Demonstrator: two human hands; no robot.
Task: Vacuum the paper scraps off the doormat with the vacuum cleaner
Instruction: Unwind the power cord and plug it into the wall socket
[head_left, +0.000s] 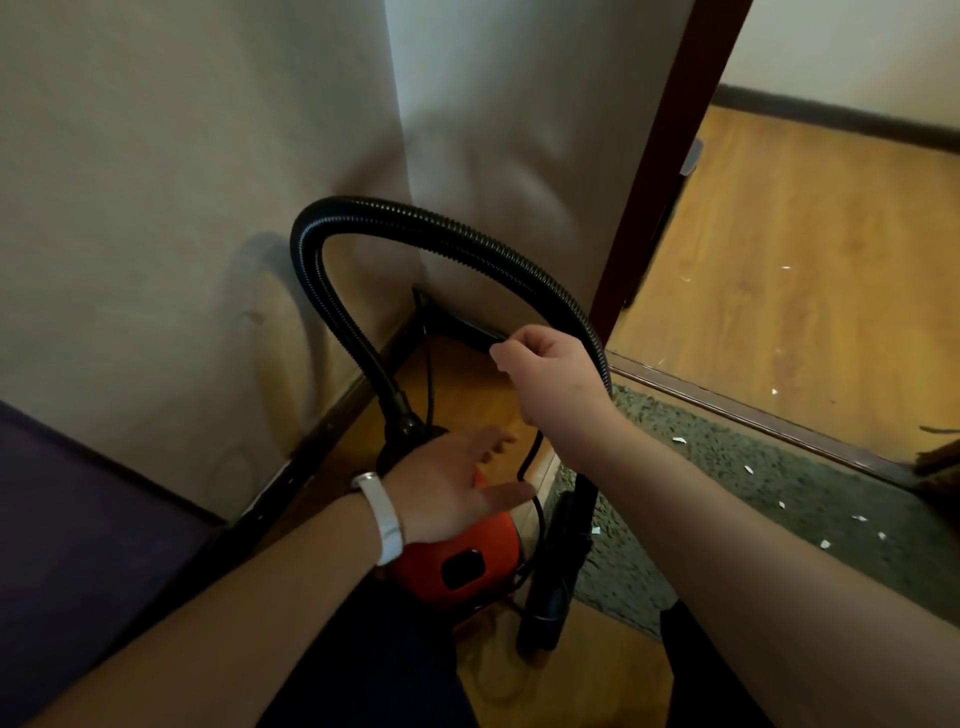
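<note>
An orange vacuum cleaner (467, 564) sits on the wooden floor in the wall corner. Its black ribbed hose (363, 208) arches up and over to the right, down to a black suction tube (550, 571) at the mat's left edge. My left hand (447, 483), with a white wristband, lies over the vacuum's top with fingers extended. My right hand (545, 374) is raised under the hose arch, fingers curled, pinching a thin black cord (532, 452) that hangs down to the vacuum. The grey-green shaggy doormat (779, 499) lies to the right with several white paper scraps (748, 469) on it.
A dark door frame (670, 156) and a threshold strip (753, 410) border the mat. More scraps (784, 267) lie on the wooden floor beyond. A dark purple piece of furniture (78, 493) fills the left foreground. Beige walls meet behind the vacuum.
</note>
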